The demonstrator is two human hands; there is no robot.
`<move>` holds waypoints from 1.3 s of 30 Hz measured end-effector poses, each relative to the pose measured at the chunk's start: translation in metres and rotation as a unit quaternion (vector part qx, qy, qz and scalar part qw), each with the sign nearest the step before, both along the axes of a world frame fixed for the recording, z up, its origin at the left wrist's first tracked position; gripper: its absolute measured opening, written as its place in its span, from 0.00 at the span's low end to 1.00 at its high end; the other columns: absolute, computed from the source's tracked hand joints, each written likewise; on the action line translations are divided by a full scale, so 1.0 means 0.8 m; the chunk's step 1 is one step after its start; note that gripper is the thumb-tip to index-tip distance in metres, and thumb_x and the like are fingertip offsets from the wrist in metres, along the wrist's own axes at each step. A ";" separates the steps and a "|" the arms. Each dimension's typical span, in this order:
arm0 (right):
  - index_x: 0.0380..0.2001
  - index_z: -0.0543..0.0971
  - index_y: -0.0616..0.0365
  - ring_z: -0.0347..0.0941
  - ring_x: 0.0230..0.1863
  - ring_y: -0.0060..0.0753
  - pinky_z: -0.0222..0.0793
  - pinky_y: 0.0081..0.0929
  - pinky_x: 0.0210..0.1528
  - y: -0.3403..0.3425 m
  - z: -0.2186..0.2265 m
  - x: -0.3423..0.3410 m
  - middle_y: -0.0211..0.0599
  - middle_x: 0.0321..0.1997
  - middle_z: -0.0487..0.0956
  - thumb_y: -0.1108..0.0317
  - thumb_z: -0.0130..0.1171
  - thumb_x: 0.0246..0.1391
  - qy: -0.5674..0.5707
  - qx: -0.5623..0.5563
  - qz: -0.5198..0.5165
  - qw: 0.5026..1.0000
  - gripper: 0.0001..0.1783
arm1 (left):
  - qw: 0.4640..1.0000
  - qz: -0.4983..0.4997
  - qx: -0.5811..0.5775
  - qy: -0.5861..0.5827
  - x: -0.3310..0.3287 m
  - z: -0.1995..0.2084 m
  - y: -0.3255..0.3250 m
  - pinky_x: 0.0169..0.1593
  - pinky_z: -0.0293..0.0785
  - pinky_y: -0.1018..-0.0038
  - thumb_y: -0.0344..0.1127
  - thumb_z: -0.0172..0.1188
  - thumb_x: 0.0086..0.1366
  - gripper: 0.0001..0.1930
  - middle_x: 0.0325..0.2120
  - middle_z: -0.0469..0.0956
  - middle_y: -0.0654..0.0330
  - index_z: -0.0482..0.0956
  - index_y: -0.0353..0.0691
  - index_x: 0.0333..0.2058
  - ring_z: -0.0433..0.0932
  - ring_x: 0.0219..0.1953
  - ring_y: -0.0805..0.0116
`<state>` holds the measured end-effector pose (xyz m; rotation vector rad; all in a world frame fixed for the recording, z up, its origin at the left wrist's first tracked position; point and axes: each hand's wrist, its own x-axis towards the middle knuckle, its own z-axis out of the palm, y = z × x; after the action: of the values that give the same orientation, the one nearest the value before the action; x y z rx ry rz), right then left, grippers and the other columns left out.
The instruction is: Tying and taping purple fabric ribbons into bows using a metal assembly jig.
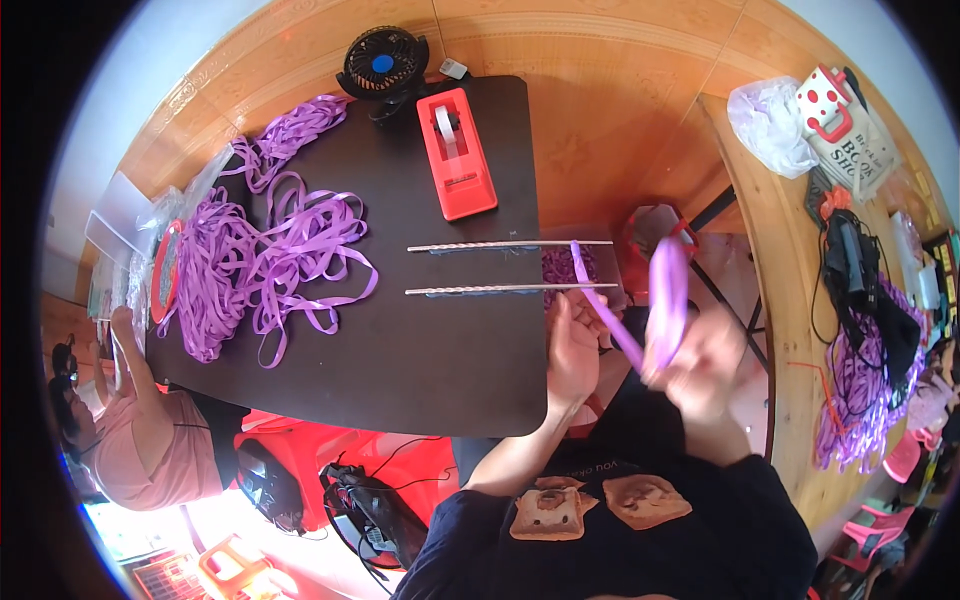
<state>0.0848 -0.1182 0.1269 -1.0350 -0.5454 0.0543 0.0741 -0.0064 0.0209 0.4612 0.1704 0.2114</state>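
Two thin pale rods (470, 290) lie parallel on the dark table, stuck down by their left ends and jutting past its right edge. A purple ribbon (612, 322) runs from the far rod's jutting end, across the near rod, to my right hand (700, 362). That hand is blurred by motion but closed on the ribbon, and a wide loop of it stands above the fingers. My left hand (572, 352) is beside the table edge, just below the near rod, its fingers up and apart; nothing shows in it.
Heaps of purple ribbon (305, 250) cover the table's left. Behind stand a red tape dispenser (458, 165) and a black fan (383, 65). A clear box (600, 262) with purple bits sits beyond the rods. A wooden table (800, 420) stands right; a person (150, 445) sits left.
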 end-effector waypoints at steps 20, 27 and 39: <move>0.25 0.77 0.59 0.69 0.26 0.30 0.62 0.27 0.25 -0.033 -0.133 -0.094 0.30 0.28 0.74 0.75 0.64 0.32 -0.449 -0.383 -0.088 0.803 0.10 | 0.996 -0.016 0.089 -0.020 -0.017 -0.022 0.009 0.40 0.70 0.77 0.35 0.47 0.70 0.14 0.36 0.78 0.58 0.72 0.35 0.50 0.77 0.32 0.72; 0.22 0.76 0.56 0.66 0.26 0.26 0.57 0.23 0.23 -0.032 -0.124 -0.099 0.28 0.25 0.71 0.71 0.63 0.32 -0.525 -0.424 -0.141 0.725 0.09 | 0.993 -0.013 0.119 -0.006 -0.015 -0.024 0.006 0.38 0.69 0.79 0.34 0.47 0.70 0.13 0.34 0.78 0.60 0.74 0.36 0.47 0.76 0.31 0.75; 0.21 0.74 0.56 0.63 0.26 0.28 0.59 0.23 0.24 -0.038 -0.124 -0.096 0.29 0.22 0.65 0.68 0.61 0.34 -0.523 -0.465 -0.088 0.709 0.08 | 0.967 0.046 0.230 0.096 -0.032 -0.008 -0.010 0.34 0.69 0.82 0.37 0.52 0.69 0.12 0.29 0.77 0.63 0.77 0.35 0.41 0.73 0.28 0.78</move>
<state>0.0081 -0.1489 0.0273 -2.1173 -1.5485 -0.5238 0.0488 -0.0143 0.0146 0.9379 0.3350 0.2992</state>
